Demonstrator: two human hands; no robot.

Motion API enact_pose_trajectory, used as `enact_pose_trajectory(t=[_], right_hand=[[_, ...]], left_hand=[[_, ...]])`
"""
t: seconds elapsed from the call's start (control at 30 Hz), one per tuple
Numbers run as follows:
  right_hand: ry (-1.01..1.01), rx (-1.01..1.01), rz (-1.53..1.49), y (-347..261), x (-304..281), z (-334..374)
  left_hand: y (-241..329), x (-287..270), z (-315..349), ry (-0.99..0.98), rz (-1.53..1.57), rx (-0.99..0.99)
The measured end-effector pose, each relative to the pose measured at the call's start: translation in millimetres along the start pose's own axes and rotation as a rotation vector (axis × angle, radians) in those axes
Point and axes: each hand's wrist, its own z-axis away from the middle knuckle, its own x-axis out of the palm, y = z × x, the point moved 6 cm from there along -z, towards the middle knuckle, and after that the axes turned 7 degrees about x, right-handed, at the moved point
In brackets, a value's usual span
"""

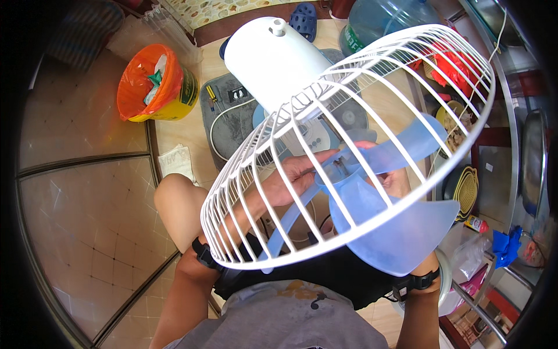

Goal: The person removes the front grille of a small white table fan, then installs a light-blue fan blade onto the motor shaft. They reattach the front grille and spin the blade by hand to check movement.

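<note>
— So, what is each hand doing?

— Behind the white wire fan guard, the left hand has its fingers curled about the hub of the translucent light-blue plastic fan blade, thumb stretched toward the centre. It grips the blade at the middle.

— And the other?

— The right hand is mostly hidden behind the blade and the wires; it sits against the hub's far side, but how tightly its fingers close I cannot tell.

— Where is the blade itself?

— It sits inside the bowl of the guard, in front of the white cylindrical motor housing, with one broad lobe reaching down over the person's lap, past the lower rim.

— What lies around?

— On the floor to the left stands a yellow bucket lined with an orange bag. Near it lie a grey mat with a white cord across it, and a folded white cloth. A large blue water bottle stands at the top, and a dark blue clog just beside it. Both wrists wear black straps.
</note>
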Motion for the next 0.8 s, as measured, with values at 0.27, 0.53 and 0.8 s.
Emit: enact_pose_trajectory(t=[0.27,0.53,0.8], right_hand=[[0.045,-0.140,0.167,-8.7,-18.5,-19.3],[0.014,-0.184,0.111,-15.8,-19.2,-20.2],[-0.129,0.113,-0.279,3.3,-28.8,-44.0]], left_hand=[[-0.3,-19.8,6.0,0.248,0.040,0.168],[21.2,-10.5,14.3,0.281,0.165,0.184],[47.2,-17.2,22.5,0.288,-0.058,0.327]])
